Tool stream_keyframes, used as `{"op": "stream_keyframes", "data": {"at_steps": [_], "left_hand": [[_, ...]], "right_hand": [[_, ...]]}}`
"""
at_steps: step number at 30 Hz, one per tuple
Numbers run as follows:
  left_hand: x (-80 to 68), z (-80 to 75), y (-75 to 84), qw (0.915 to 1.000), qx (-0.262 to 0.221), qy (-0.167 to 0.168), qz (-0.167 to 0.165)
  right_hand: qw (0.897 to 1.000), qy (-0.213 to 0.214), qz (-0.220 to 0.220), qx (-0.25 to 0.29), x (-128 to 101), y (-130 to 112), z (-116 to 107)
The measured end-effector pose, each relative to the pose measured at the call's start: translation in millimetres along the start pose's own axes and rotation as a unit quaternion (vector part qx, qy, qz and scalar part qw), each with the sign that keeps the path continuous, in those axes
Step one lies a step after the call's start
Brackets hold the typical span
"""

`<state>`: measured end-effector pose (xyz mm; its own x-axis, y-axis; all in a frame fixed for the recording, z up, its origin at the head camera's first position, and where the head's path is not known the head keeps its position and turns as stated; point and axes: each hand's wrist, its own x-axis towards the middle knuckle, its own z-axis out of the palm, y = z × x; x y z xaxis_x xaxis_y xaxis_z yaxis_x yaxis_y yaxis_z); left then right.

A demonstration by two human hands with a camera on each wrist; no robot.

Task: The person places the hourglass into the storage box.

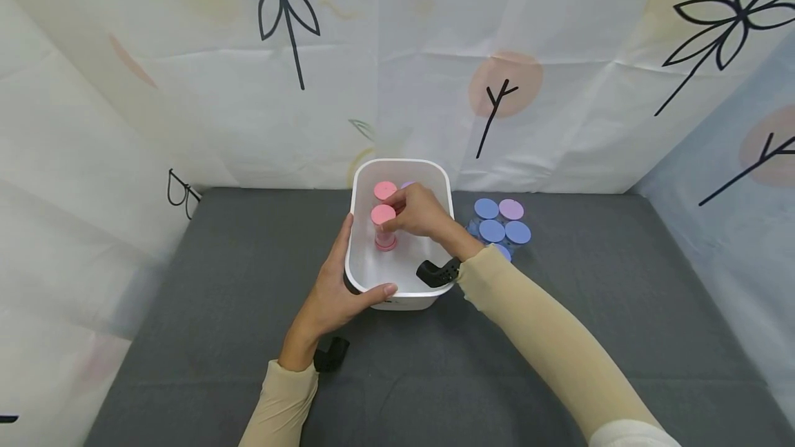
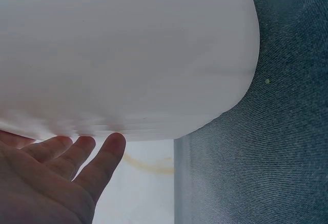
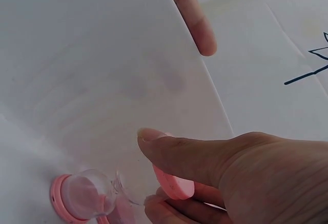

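So, here's how it looks, near to far:

Left hand: the left hand sits at the near left corner of the white tub, palm flat against the outer wall and thumb hooked over the near rim. In the left wrist view its fingers lie straight along the tub's side, so it's more bracing than clamping.

Desk: a grey-covered desk carries everything; the tub stands near the middle, toward the far edge.

Right hand: the right hand reaches over the tub's right rim and down inside, wrist bent, forearm coming in from the near right. Thumb and fingers pinch the pink top cap of an hourglass timer, a clear glass body between pink end caps.

Timer spot: upright inside the tub, left of centre. Whether its base touches the floor, I can't tell.

Step in hand: I'd say it's the placing (or lifting) of that timer in the tub; which one isn't clear.

Next move: it needs a steady vertical line, with the left hand holding the tub.

Further back: another pink timer stands near the tub's far wall.

Outside: blue and purple-capped ones are clustered just beside the tub's right side.
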<state>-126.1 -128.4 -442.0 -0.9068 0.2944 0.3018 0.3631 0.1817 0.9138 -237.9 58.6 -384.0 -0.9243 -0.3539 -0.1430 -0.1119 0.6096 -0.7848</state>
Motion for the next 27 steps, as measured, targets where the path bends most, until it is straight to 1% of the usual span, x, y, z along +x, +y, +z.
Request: {"op": "stream_keyframes", "data": {"at_steps": [8, 14, 22, 27], "left_hand": [[0.1, 0.6, -1.9, 0.9999, -0.008, -0.001, 0.011], [-0.4, -0.1, -0.6, 0.9999, -0.007, -0.002, 0.008], [-0.8, -0.6, -0.2, 1.0, -0.007, -0.002, 0.004], [-0.3, 0.0, -0.7, 0.9999, -0.012, -0.004, 0.003]], "right_hand": [[1.0, -0.004, -0.006, -0.002, 0.5, 0.9, 0.7], [1.0, -0.004, -0.007, -0.001, 0.2, 0.7, 0.7], [1.0, 0.005, 0.01, 0.009, -2.6, -0.7, -0.7], [1.0, 0.014, 0.004, 0.014, -4.7, -0.6, -2.2]]}}
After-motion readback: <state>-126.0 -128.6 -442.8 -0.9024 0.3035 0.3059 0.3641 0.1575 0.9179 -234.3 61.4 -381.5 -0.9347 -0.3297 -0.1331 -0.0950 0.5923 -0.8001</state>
